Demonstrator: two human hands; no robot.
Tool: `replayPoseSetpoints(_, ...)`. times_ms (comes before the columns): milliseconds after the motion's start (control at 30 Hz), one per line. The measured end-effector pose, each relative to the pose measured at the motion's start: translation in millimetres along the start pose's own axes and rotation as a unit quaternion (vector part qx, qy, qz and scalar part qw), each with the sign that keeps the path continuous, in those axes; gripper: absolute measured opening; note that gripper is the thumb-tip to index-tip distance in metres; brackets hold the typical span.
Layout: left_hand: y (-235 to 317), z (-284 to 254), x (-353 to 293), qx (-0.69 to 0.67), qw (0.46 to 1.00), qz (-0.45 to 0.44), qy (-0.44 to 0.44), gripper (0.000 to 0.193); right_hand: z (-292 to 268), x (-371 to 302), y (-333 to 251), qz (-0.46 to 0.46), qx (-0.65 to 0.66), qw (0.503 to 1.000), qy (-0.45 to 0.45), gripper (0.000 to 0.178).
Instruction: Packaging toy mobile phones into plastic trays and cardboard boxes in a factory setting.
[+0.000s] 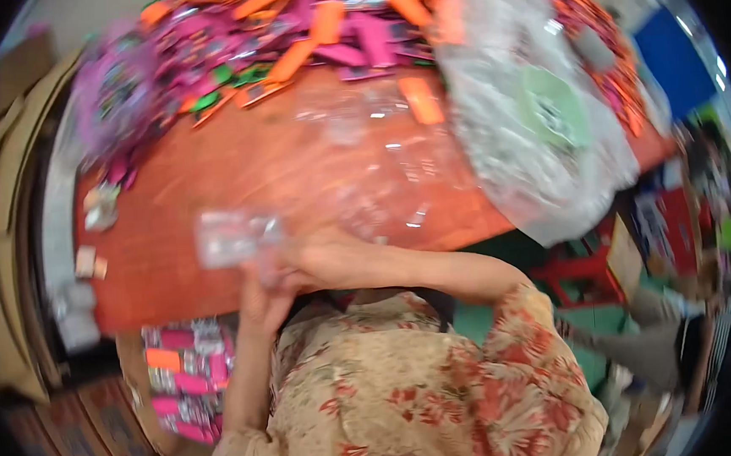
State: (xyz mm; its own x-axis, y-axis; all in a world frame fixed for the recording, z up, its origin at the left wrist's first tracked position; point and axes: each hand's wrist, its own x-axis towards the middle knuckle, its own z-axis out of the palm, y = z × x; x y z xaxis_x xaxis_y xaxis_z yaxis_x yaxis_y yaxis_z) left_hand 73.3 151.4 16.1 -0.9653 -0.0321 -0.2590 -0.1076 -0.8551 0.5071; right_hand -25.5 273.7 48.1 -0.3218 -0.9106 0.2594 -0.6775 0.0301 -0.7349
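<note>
Red-orange table [161, 208] spreads widest, with a heap of orange and magenta packets [374, 41] along its far side and a cloudy plastic bag [490, 75] to the right, a pale green bowl [573, 112] on or in it. Smaller, the left hand [270, 296] and right hand [329, 256] meet near the table's near edge. The left seems to grasp the lower edge of a clear plastic package [224, 239]; blur hides whether the right grips anything, so I cannot tell. The step in hand looks like handling this package, and the next move likely calls for a steady pinch. It lies just beyond the left hand's fingers, left of the right hand
</note>
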Motion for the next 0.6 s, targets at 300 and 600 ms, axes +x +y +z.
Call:
replayPoseSetpoints(300, 3, -14, -6, -0.014, 0.993, -0.076, -0.091, 0.07, -32, 23, -16, 0.137, 0.168, 0.951, -0.222, 0.014)
replayPoseSetpoints(600, 20, -45, -23, -0.108, 0.993, -0.039, -0.029, 0.06, -37, 79, 40, -0.088, -0.16, 0.972, 0.145, 0.006)
